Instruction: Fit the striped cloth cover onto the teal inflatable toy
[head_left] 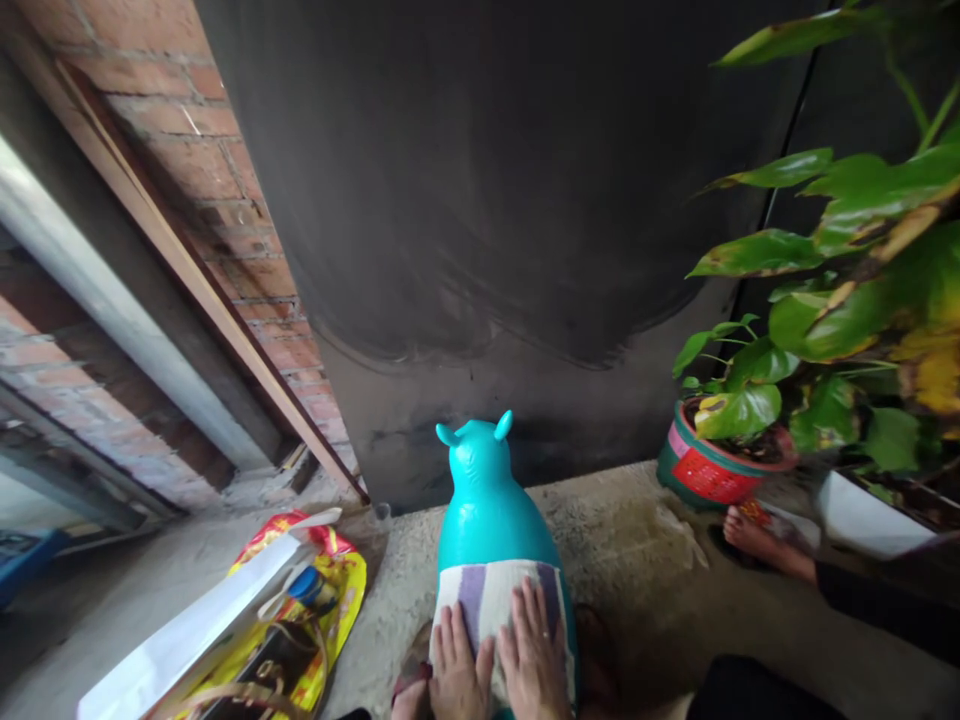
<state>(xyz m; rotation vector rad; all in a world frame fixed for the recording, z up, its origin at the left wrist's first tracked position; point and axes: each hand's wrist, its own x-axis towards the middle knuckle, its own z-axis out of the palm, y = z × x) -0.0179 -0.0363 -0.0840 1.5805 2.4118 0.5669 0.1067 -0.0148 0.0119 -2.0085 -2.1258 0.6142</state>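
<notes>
A teal inflatable animal toy (489,500) with two small ears stands on the concrete floor at bottom centre, facing a dark wall. A white cloth with purple stripes (487,592) lies over its back. My left hand (456,668) and my right hand (534,655) rest flat side by side on the cloth, fingers spread and pointing forward. Neither hand grips anything.
A yellow and red bag (330,585) with a white bag (187,635) lies on the floor at the left. A red potted plant (712,465) and big leaves (862,300) stand at the right, next to another person's bare foot (761,542). Brick wall (225,190) at left.
</notes>
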